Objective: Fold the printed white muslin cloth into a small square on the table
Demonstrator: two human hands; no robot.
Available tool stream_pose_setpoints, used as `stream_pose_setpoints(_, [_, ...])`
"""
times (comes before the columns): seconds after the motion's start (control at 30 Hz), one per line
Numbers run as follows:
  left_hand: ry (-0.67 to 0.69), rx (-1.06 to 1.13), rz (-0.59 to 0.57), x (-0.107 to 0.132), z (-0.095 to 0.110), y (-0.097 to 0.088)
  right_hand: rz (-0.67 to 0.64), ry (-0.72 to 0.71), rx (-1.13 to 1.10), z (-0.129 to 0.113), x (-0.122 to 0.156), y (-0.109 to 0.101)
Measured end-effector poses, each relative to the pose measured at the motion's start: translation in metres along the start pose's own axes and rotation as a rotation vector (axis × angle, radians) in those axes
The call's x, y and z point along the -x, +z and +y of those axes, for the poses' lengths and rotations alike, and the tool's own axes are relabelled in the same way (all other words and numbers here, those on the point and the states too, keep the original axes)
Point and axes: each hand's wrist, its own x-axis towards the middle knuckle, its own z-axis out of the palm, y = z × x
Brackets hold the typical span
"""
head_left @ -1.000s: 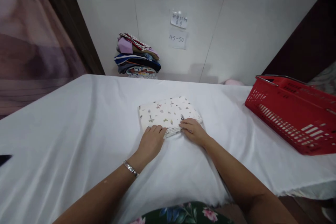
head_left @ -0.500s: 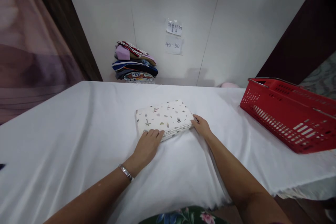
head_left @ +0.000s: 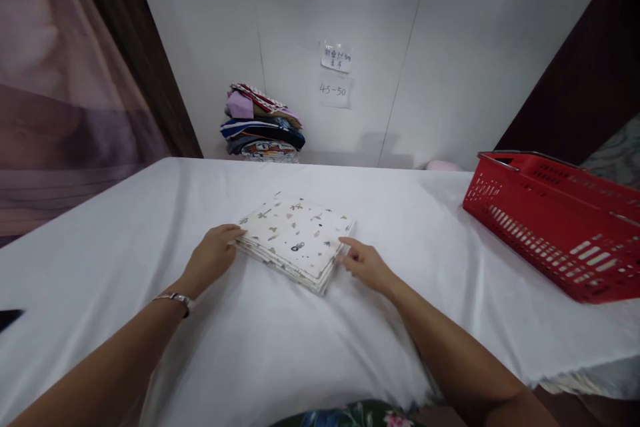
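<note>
A folded white cloth with small printed motifs (head_left: 295, 239) lies in the middle of the table covered by a white sheet (head_left: 125, 227). It sits turned at an angle, one corner toward me. My left hand (head_left: 213, 257) is curled against the cloth's left corner, fingertips on its edge. On the other side my right hand (head_left: 363, 263) touches the right edge with loosely bent fingers. A metal bracelet circles my left wrist.
A red plastic basket (head_left: 550, 220) stands at the right end of the table. A pile of folded coloured clothes (head_left: 263, 123) rests against the back wall, below two paper notes (head_left: 336, 73). A curtain hangs at the left.
The folded cloth has been rotated and shifted slightly left. My left hand moved from its near edge to its left corner; my right hand came down to the right edge.
</note>
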Motion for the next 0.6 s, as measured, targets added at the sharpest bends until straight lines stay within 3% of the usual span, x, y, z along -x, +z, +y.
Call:
stream_pose_setpoints(0.1, [-0.273,0.170,0.029,-0.008,0.002,-0.004,0.180,0.010,0.041,0.017,-0.028,-0.026])
stream_pose_setpoints(0.2, [-0.457,0.186,-0.010,-0.022,0.000,-0.008,0.256,0.067,0.164,0.028,-0.062,-0.050])
stream_pose_setpoints(0.3, [-0.483,0.170,-0.130,-0.036,-0.003,-0.009,0.234,0.123,0.219,0.030,-0.095,-0.060])
stream_pose_setpoints(0.43, [-0.447,0.181,-0.307,-0.050,-0.007,-0.007,0.104,0.173,0.220,0.025,-0.131,-0.054])
stream_pose_setpoints(0.6, [-0.442,0.260,-0.396,-0.055,-0.014,-0.005,-0.047,0.247,0.188,0.018,-0.155,-0.046])
